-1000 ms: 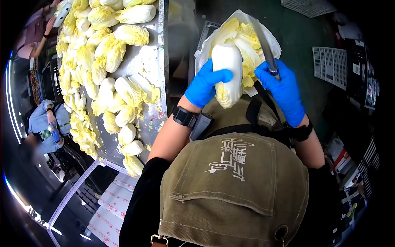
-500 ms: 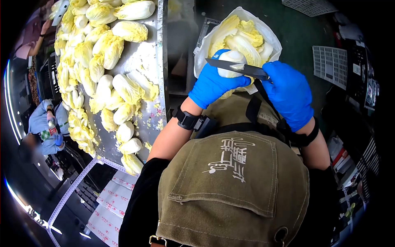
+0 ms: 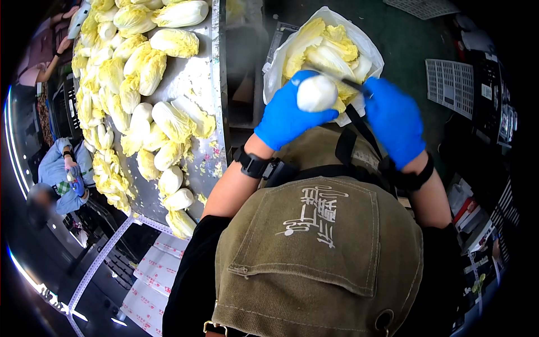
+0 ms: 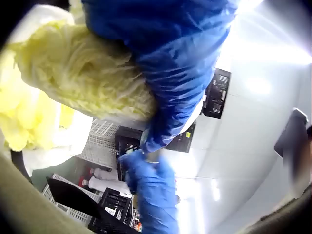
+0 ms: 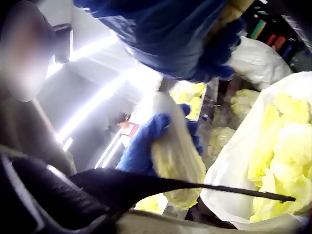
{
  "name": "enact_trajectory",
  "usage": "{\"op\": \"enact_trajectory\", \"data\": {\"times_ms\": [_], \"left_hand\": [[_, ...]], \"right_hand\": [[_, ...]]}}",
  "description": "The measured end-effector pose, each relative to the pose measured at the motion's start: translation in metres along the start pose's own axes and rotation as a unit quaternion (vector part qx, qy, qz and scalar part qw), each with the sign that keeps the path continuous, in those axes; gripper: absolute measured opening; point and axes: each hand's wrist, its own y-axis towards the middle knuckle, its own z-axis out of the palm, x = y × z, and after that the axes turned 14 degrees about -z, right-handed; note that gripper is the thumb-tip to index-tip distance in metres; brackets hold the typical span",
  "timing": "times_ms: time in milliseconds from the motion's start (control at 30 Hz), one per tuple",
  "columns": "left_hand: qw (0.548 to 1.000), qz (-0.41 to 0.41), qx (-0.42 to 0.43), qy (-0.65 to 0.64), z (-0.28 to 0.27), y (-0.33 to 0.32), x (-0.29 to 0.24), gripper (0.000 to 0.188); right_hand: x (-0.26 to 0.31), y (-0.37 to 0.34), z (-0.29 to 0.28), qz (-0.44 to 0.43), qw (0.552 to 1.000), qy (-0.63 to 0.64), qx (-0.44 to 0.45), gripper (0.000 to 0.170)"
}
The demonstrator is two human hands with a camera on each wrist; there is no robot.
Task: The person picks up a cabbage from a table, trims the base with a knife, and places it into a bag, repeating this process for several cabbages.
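Note:
My left hand [image 3: 283, 115], in a blue glove, grips a napa cabbage [image 3: 317, 94] with its white base end turned up toward the head camera. Its leafy yellow body shows in the left wrist view, below the same hand's glove. My right hand [image 3: 396, 121], also gloved in blue, holds a knife [image 3: 352, 84] by the handle. The blurred blade points left, passing just behind the cabbage's base in the head view. Beneath both hands is a white plastic bag [image 3: 273, 73] with pale yellow cabbage leaves [image 3: 328, 56] inside.
On my left, a metal table [image 3: 202, 73] bears many cabbages [image 3: 174, 42] and leaf scraps. Two people stand across it, one in a blue shirt [image 3: 50, 163]. White crates [image 3: 449, 87] lie on the green floor at right. Printed cartons [image 3: 149, 286] are stacked at lower left.
The cabbage has tipped from lying lengthwise to base up. The knife came down across its base, then shifted slightly away to the right and behind it.

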Motion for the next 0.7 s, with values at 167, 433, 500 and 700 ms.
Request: {"op": "enact_trajectory", "data": {"times_ms": [167,433,500,700], "left_hand": [[0.997,-0.043,-0.036,-0.043,-0.001,-0.001,0.004,0.072],[0.974,-0.051,0.029,-0.219,-0.005,0.008,0.002,0.055],[0.947,-0.143,0.087,-0.273,-0.014,0.011,-0.01,0.059],[0.809,-0.162,0.105,-0.555,0.006,0.033,0.011,0.053]], "right_hand": [[-0.018,0.001,-0.005,0.125,0.989,0.075,0.034,0.02],[0.015,0.008,-0.008,0.123,0.958,0.252,-0.057,0.019],[0.013,0.011,-0.002,0.195,0.906,0.366,-0.079,0.022],[0.026,0.026,0.024,0.145,0.777,0.601,-0.115,0.031]]}}
